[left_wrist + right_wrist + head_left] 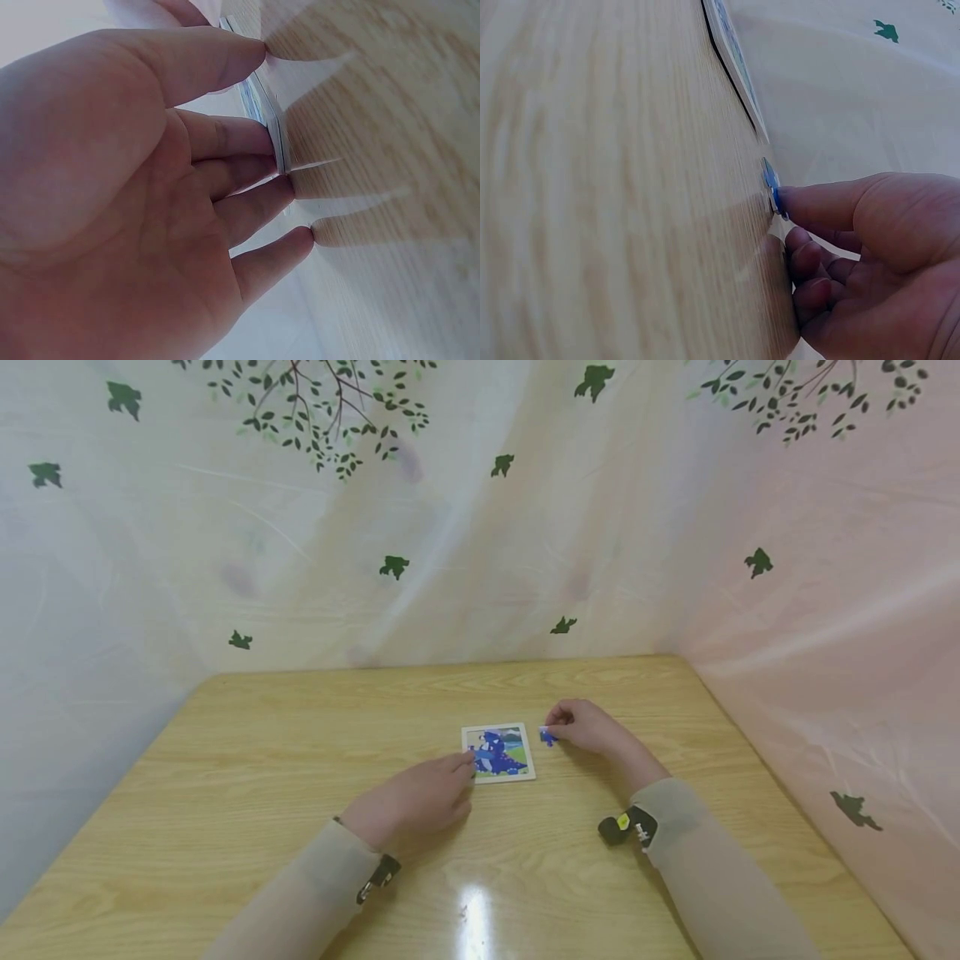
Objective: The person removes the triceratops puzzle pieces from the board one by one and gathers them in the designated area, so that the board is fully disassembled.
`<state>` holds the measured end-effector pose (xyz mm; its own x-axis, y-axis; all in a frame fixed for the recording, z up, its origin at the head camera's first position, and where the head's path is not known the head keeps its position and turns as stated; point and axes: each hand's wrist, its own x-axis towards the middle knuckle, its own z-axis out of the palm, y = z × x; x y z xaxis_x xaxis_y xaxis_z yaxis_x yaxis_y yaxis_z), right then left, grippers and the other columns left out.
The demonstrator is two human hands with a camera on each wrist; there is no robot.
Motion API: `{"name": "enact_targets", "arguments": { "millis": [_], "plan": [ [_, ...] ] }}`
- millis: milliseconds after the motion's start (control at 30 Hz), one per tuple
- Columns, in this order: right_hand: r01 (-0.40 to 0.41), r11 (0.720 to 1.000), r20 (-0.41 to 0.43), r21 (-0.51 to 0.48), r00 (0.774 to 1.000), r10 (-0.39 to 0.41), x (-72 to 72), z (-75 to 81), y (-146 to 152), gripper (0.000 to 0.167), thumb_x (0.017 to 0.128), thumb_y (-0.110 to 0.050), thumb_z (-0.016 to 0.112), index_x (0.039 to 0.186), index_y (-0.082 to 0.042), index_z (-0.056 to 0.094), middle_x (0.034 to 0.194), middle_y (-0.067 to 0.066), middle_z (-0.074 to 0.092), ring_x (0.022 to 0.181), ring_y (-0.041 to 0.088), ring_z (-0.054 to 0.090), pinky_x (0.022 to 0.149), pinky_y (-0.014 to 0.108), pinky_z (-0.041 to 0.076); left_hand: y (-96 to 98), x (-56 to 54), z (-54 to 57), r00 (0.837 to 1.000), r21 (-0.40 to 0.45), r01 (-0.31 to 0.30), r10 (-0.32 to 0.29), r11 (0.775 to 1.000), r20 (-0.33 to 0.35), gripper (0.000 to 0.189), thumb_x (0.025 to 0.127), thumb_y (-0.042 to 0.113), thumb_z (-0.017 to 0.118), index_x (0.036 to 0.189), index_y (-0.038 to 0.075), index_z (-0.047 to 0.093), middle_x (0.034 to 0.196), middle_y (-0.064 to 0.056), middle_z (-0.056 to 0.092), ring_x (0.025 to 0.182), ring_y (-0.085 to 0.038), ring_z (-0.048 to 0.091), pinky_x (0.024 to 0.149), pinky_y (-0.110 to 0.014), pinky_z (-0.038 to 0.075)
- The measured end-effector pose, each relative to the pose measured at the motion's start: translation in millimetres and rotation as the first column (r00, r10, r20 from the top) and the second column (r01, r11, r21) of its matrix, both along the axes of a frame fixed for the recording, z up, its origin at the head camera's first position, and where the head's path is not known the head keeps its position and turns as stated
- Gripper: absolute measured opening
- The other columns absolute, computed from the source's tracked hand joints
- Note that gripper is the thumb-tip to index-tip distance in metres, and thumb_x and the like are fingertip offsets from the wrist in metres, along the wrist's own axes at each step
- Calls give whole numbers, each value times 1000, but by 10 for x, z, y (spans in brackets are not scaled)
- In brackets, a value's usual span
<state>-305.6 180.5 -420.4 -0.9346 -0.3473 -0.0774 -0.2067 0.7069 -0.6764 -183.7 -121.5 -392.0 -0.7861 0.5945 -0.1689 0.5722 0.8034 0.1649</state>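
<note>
A small jigsaw puzzle (504, 763) in a white frame lies flat on the table, showing a blue dinosaur; a pale gap shows at its upper left. My left hand (423, 797) rests at the frame's left edge, its fingers fairly straight with the tips touching the frame and tabletop. To the right of the frame, my right hand (588, 727) pinches a blue puzzle piece (547, 737) between thumb and finger, close to the table surface. In the right wrist view the piece (771, 180) is seen nearly edge-on, just short of the frame's corner.
The wooden table (300, 727) reaches back to a pale curtain (465, 527) printed with leaves and branches. More curtain hangs along the right side. Each sleeved wrist wears a strap with a small dark device (615, 830).
</note>
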Motion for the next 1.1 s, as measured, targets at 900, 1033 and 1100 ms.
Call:
{"name": "enact_targets", "arguments": {
  "millis": [900,1033,1100],
  "plan": [
    [-10,1000,-4,6,1000,10,-8,-14,-8,13,109,-16,71,113,-4,73,106,8,69,100,25,60,91,40,53,6,-20,-6,1000,-5,19,-19,1000,3,57,116,25,57,163,-4,47,174,-21,39,161,-36,38,134,-49,31],
    [-6,1000,-8,5,1000,6,-17,-20,-9,12,109,-15,71,113,-4,73,105,8,69,99,25,59,90,39,52,12,-25,-9,1000,-7,14,-14,1000,7,57,116,26,57,163,-4,47,174,-20,38,162,-36,37,135,-49,30],
    [-7,1000,-10,4,1000,7,-14,-18,-10,12,109,-15,71,113,-4,73,105,8,69,99,25,60,90,39,53,14,-26,-5,1000,-7,10,-10,1000,8,57,116,26,57,164,-4,47,174,-20,38,162,-36,37,135,-49,30]
  ]
}}
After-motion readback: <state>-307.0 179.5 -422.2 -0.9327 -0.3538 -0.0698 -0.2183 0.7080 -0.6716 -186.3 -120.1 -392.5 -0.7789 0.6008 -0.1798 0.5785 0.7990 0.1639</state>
